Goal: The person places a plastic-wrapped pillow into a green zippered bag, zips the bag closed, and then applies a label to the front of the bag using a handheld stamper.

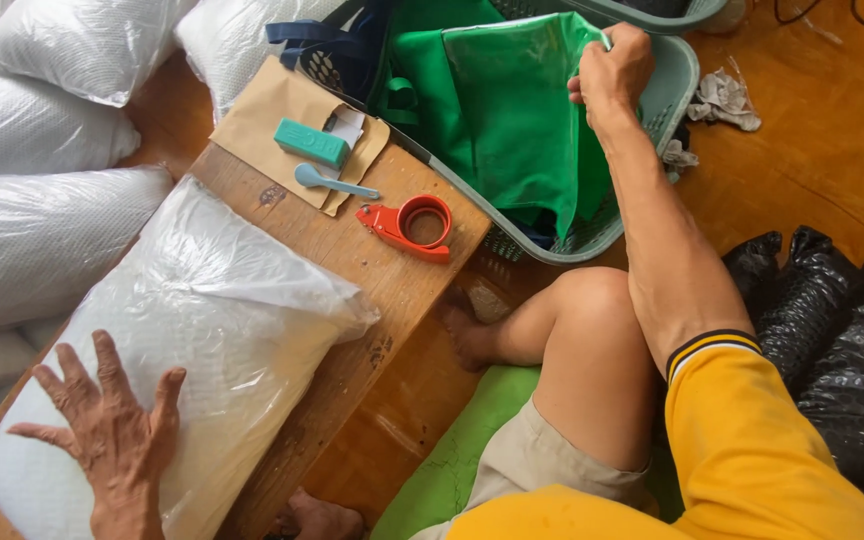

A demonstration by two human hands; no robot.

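My left hand [112, 440] lies flat with fingers spread on a pillow wrapped in clear plastic [202, 330], which rests on a low wooden table [392, 275]. My right hand [609, 72] is stretched out to a grey-green plastic basket [672, 90] and grips the top edge of a green fabric bag [512, 110] that stands in it. A dark blue bag [337, 45] is tucked in the basket's left end.
On the table lie brown envelopes [272, 115], a teal box [312, 143], a light blue spoon [332, 182] and a red tape dispenser [410, 226]. White wrapped pillows [42, 240] pile up at left. Black plastic bags [842, 340] sit at right. A rag [724, 98] lies on the wooden floor.
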